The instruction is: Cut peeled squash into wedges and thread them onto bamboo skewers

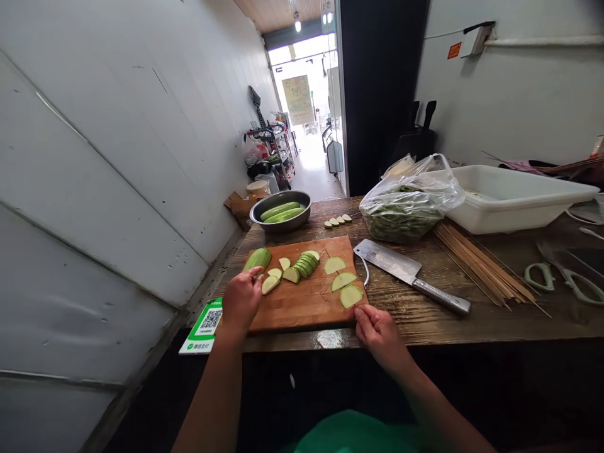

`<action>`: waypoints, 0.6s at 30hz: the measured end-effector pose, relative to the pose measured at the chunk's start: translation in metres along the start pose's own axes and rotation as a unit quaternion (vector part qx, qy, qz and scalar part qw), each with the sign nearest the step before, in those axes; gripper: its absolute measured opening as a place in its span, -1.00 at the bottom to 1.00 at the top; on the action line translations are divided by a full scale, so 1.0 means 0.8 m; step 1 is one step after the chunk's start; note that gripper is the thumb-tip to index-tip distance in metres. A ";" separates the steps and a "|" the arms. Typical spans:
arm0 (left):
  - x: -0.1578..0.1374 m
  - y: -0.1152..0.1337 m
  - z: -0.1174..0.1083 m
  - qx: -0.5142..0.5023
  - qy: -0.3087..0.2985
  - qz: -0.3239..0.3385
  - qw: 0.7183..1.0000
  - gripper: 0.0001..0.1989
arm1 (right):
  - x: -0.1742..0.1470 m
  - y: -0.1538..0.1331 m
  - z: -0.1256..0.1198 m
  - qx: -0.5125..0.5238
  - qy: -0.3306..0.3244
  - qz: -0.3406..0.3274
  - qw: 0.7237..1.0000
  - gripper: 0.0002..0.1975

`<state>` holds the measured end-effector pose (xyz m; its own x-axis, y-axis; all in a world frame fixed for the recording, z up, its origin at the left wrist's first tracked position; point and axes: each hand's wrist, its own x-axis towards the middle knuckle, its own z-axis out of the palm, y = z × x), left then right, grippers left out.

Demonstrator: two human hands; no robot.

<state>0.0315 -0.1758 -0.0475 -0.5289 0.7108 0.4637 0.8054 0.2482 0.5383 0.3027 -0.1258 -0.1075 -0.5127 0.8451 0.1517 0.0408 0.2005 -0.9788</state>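
On the wooden cutting board (302, 305) lie a cut zucchini piece (258, 258), a fanned row of zucchini half-slices (306, 265) and a few loose slices. My left hand (241, 297) is at the board's left side, next to the zucchini piece and a loose slice (270, 285); its thumb and forefinger are slightly apart, nothing visible between them. At the right front corner my right hand (380, 332) pinches the end of what looks like a thin skewer, mostly hidden. Three larger zucchini slices (344, 281) line up from its fingertips. A cleaver (394, 261) lies right of the board.
Behind the board stand a metal bowl (302, 220) of whole zucchini and a small row of slices (338, 221). To the right are a plastic bag (406, 214) of green vegetables, a white tub (514, 211), bamboo skewers (479, 264) and scissors (564, 277). A QR card (201, 336) lies front left.
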 end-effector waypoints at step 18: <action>-0.029 0.001 0.028 -0.079 -0.070 -0.074 0.992 -0.69 | -0.012 -0.006 0.002 -0.021 -0.083 -0.038 0.996 -0.70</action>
<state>0.0505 -0.1775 -0.0733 -0.5873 0.7615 0.2743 0.6630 0.2583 0.7027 0.3060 -0.1357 -0.1045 -0.6495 0.7345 0.1966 0.0313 0.2842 -0.9583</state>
